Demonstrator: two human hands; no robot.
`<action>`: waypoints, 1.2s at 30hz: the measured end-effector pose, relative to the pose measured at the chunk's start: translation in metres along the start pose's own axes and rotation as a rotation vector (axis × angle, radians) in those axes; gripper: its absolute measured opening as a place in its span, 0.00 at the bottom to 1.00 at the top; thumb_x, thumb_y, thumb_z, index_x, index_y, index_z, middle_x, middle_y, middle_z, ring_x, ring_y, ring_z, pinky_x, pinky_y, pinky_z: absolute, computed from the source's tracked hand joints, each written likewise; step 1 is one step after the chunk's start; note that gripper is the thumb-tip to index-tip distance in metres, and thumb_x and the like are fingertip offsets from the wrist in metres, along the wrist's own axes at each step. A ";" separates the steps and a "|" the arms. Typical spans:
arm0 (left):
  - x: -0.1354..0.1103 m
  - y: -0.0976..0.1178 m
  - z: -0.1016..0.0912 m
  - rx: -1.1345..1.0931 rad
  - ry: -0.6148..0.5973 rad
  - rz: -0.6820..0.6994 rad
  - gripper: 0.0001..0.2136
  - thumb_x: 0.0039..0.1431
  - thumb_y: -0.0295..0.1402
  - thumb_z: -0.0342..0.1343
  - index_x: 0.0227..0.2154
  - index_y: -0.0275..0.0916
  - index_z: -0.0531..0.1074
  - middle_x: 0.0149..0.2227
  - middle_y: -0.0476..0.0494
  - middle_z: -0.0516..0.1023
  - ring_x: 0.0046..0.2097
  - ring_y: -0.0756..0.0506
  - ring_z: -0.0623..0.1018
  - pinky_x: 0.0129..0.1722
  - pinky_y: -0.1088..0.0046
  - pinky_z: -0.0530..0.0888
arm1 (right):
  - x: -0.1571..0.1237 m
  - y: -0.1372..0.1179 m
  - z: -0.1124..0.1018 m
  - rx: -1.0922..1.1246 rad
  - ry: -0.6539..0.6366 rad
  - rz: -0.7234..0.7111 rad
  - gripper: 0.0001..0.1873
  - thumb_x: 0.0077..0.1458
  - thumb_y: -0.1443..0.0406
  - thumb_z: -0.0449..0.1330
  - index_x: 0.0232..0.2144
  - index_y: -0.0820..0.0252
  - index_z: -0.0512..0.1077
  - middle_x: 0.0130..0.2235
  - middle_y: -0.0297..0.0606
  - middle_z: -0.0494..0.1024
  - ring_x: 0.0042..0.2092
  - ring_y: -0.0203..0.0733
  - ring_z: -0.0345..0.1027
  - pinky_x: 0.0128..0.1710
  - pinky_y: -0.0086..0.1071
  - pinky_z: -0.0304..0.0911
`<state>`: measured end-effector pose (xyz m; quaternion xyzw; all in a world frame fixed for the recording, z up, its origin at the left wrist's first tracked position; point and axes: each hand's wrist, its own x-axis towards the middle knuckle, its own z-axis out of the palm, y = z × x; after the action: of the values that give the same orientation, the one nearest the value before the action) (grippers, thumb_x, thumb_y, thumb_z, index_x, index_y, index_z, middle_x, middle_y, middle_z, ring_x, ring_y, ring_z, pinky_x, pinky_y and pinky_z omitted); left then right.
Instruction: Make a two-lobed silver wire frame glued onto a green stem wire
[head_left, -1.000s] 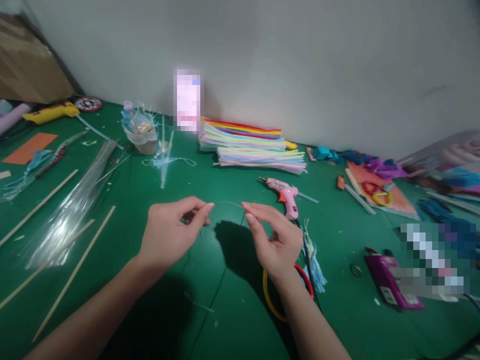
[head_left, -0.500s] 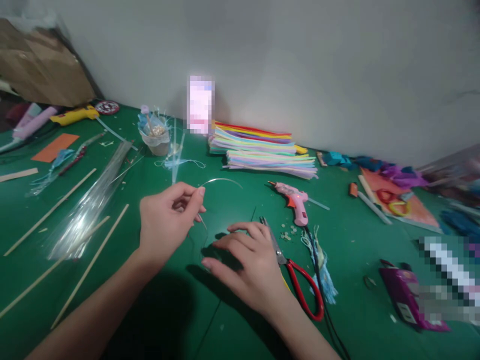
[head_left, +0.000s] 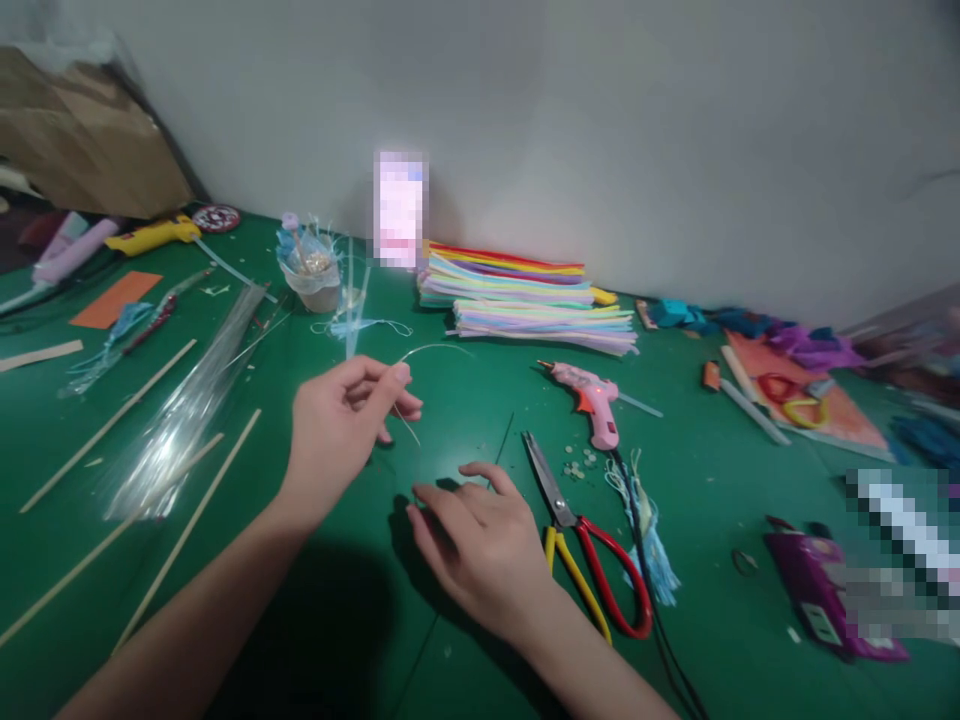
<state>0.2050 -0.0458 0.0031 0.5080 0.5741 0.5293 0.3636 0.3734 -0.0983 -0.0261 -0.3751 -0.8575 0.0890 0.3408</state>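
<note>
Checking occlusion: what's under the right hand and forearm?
Green tabletop shows around the right hand; whatever lies under its palm is covered. The yellow handle of the scissors runs under the forearm, its near end hidden.

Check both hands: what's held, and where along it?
Left hand pinches a thin strand partway along, a length sticking out either side. Right hand: cannot tell.

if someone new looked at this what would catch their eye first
Probably the left hand at the centre, pinching a thin curved strand above the green table. Next, perhaps the red-and-yellow-handled scissors just right of the right hand, with the pink glue gun beyond them. The colourful pipe cleaners stand out near the wall.
</note>
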 end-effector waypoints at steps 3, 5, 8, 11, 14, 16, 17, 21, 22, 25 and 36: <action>0.001 0.002 0.000 -0.098 -0.204 -0.030 0.16 0.66 0.45 0.52 0.36 0.39 0.78 0.35 0.41 0.85 0.37 0.45 0.84 0.27 0.76 0.78 | 0.002 0.005 -0.003 0.054 0.066 0.081 0.08 0.61 0.69 0.58 0.43 0.60 0.74 0.30 0.36 0.83 0.27 0.37 0.73 0.41 0.38 0.69; -0.002 0.002 0.003 -0.145 -0.354 -0.057 0.16 0.66 0.45 0.52 0.37 0.39 0.79 0.37 0.39 0.85 0.40 0.43 0.84 0.31 0.73 0.80 | 0.004 0.008 -0.007 0.087 0.082 0.124 0.09 0.61 0.69 0.58 0.43 0.59 0.75 0.33 0.36 0.84 0.30 0.38 0.76 0.41 0.36 0.71; -0.007 0.001 0.008 -0.178 -0.484 -0.083 0.11 0.63 0.41 0.57 0.36 0.41 0.80 0.35 0.42 0.85 0.39 0.44 0.84 0.36 0.72 0.80 | 0.007 0.010 -0.012 0.148 0.082 0.194 0.09 0.60 0.69 0.60 0.42 0.58 0.76 0.36 0.36 0.85 0.37 0.39 0.78 0.38 0.32 0.72; -0.010 0.001 0.011 -0.197 -0.489 -0.091 0.09 0.62 0.39 0.59 0.35 0.41 0.80 0.32 0.45 0.85 0.36 0.47 0.84 0.36 0.74 0.79 | 0.008 0.010 -0.014 0.203 0.072 0.248 0.07 0.58 0.69 0.62 0.40 0.57 0.77 0.36 0.35 0.85 0.36 0.39 0.78 0.36 0.30 0.72; -0.010 -0.001 0.011 -0.217 -0.438 -0.107 0.08 0.60 0.38 0.61 0.35 0.40 0.79 0.30 0.46 0.84 0.34 0.49 0.82 0.34 0.78 0.78 | 0.009 0.011 -0.013 0.251 0.057 0.268 0.05 0.58 0.69 0.62 0.37 0.56 0.77 0.35 0.33 0.85 0.35 0.38 0.78 0.41 0.33 0.71; -0.010 -0.002 0.011 -0.240 -0.437 -0.125 0.08 0.60 0.39 0.61 0.35 0.40 0.79 0.31 0.47 0.84 0.34 0.50 0.82 0.34 0.79 0.77 | 0.009 0.011 -0.013 0.270 0.047 0.274 0.05 0.59 0.70 0.61 0.35 0.56 0.77 0.34 0.32 0.84 0.35 0.38 0.78 0.49 0.39 0.68; -0.010 -0.002 0.011 -0.257 -0.453 -0.135 0.08 0.60 0.39 0.61 0.35 0.40 0.79 0.32 0.46 0.84 0.35 0.50 0.82 0.35 0.79 0.77 | 0.010 0.011 -0.013 0.278 0.045 0.278 0.05 0.59 0.70 0.61 0.34 0.56 0.76 0.34 0.31 0.84 0.35 0.39 0.78 0.53 0.42 0.66; -0.010 -0.005 0.011 -0.345 -0.544 -0.179 0.10 0.59 0.38 0.63 0.42 0.42 0.79 0.39 0.45 0.85 0.41 0.49 0.82 0.39 0.79 0.77 | 0.011 0.010 -0.019 0.332 0.046 0.296 0.05 0.60 0.69 0.59 0.34 0.56 0.75 0.33 0.31 0.84 0.40 0.40 0.79 0.56 0.43 0.64; -0.010 -0.006 0.011 -0.369 -0.559 -0.189 0.11 0.59 0.38 0.63 0.43 0.42 0.79 0.40 0.45 0.84 0.40 0.49 0.82 0.39 0.78 0.77 | 0.012 0.009 -0.020 0.370 0.045 0.309 0.06 0.60 0.69 0.59 0.33 0.55 0.75 0.33 0.31 0.84 0.44 0.41 0.79 0.56 0.42 0.65; -0.010 -0.008 0.009 -0.439 -0.589 -0.222 0.12 0.59 0.39 0.63 0.45 0.44 0.78 0.39 0.46 0.84 0.35 0.50 0.81 0.35 0.78 0.78 | 0.012 0.008 -0.023 0.552 0.055 0.388 0.06 0.60 0.67 0.60 0.31 0.54 0.76 0.31 0.32 0.84 0.53 0.44 0.75 0.56 0.40 0.65; -0.010 -0.011 0.013 -0.544 -0.505 -0.289 0.06 0.53 0.32 0.69 0.33 0.41 0.81 0.34 0.46 0.85 0.38 0.47 0.84 0.35 0.78 0.78 | 0.009 0.004 -0.017 0.785 0.098 0.498 0.08 0.60 0.68 0.60 0.42 0.59 0.77 0.29 0.34 0.83 0.27 0.34 0.78 0.33 0.26 0.75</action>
<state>0.2173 -0.0516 -0.0111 0.4212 0.3711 0.4640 0.6853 0.3823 -0.0907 -0.0104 -0.4159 -0.6257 0.4680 0.4653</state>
